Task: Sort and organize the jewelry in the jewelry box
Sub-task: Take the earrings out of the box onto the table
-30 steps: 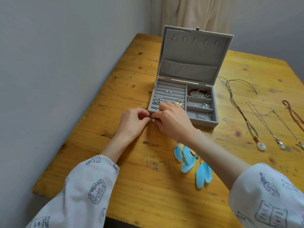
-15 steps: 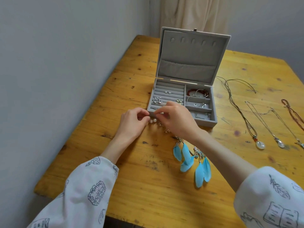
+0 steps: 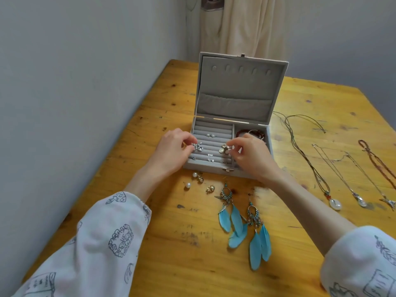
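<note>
An open grey velvet jewelry box stands on the wooden table, lid upright. Over its ring rolls, my left hand pinches a silver earring at the left end. My right hand pinches a gold-toned flower earring near the middle divider. Small studs sit in the rolls. A red bracelet lies in the right compartment, partly hidden by my right hand.
In front of the box lie pearl earrings, a small gold earring and two blue feather earrings. Several necklaces are spread on the table to the right. A wall runs along the left; a curtain hangs behind.
Both hands have lifted from the table in front of the box to over the ring rolls, uncovering the pearl and feather earrings. The camera has moved closer.
</note>
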